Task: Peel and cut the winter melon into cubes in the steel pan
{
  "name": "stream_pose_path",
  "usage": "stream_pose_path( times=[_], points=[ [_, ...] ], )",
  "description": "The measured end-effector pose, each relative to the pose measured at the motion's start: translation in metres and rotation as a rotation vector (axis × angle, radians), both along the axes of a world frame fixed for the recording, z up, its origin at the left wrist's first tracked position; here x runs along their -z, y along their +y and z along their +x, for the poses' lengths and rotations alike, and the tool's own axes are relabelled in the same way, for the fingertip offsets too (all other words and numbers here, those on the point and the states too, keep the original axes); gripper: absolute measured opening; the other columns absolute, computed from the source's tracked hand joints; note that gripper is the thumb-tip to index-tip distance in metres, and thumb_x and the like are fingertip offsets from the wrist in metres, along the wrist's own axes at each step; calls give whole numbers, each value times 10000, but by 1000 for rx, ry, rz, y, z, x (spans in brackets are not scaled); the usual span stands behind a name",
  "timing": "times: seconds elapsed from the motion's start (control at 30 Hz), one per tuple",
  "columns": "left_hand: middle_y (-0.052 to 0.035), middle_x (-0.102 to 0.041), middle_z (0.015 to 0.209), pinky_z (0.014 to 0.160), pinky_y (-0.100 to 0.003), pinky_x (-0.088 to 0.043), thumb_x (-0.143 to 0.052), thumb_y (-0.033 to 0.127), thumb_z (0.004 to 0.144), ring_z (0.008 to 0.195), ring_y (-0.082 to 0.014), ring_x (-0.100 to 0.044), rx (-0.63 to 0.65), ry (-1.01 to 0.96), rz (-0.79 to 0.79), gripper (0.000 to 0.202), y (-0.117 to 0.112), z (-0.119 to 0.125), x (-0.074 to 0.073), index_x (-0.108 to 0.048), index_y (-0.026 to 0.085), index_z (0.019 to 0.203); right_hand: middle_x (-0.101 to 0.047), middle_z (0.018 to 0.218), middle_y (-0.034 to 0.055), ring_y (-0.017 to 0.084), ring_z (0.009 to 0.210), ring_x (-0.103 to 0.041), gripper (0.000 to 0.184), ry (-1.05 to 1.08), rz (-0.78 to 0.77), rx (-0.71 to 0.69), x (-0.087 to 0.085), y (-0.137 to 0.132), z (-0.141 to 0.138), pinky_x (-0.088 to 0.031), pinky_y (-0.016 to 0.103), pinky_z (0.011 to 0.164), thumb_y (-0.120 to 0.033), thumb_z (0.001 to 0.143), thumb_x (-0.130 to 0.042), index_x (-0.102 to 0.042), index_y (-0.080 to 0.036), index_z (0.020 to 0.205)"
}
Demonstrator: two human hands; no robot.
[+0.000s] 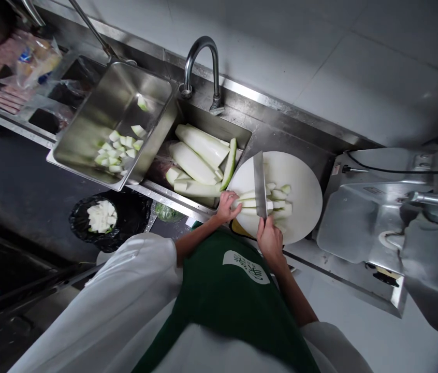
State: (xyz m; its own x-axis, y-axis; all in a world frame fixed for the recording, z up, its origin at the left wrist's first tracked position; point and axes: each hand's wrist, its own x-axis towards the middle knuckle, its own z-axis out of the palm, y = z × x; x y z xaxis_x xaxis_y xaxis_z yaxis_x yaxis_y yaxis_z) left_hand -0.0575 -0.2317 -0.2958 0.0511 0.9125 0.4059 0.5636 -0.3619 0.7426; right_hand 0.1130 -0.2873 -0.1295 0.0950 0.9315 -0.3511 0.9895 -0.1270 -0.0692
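My right hand [270, 239] is wrapped round the handle of a cleaver [260, 181], whose wide blade lies across pale green gourd strips [247, 203]. On the left of the blade, my left hand [227, 206] presses the strips together at their near end. Cut gourd pieces [281, 196] lie to the right of the blade. All of this rests on a round white cutting board [304, 207]. Larger peeled gourd lengths [195, 160] fill the sink [238, 129] left of the board. A steel pan [83, 129] beyond holds gourd chunks [116, 150].
A curved faucet [203, 41] rises behind the sink. To the right of the board stands a metal slicing machine [353, 217]. A bin with a black bag [126, 223] holds white scraps below the counter. Packaged meat [13, 93] lies at the far left.
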Motion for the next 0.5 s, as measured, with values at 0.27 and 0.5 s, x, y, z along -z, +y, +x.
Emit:
stream_pose_path(
  times=[0.27,0.5],
  points=[
    [-123,-682,1139,1055,-499,-414,-512,395,999,1167,-282,-538,108,77,-133,276,4,21,3,-696,200,1068,-730,863,178,286,794,-712,372,11,-129,35,9,-2,-16,-402,332,663,-292,1106,-307,-620,-95,1146],
    [-113,-718,1141,1031,-497,-391,-571,412,966,1131,-293,-542,74,102,-147,276,5,21,9,-721,192,1035,-729,884,163,253,789,-673,350,62,-113,60,41,12,-12,-384,320,693,-273,1104,-337,-595,-56,1198]
  ],
)
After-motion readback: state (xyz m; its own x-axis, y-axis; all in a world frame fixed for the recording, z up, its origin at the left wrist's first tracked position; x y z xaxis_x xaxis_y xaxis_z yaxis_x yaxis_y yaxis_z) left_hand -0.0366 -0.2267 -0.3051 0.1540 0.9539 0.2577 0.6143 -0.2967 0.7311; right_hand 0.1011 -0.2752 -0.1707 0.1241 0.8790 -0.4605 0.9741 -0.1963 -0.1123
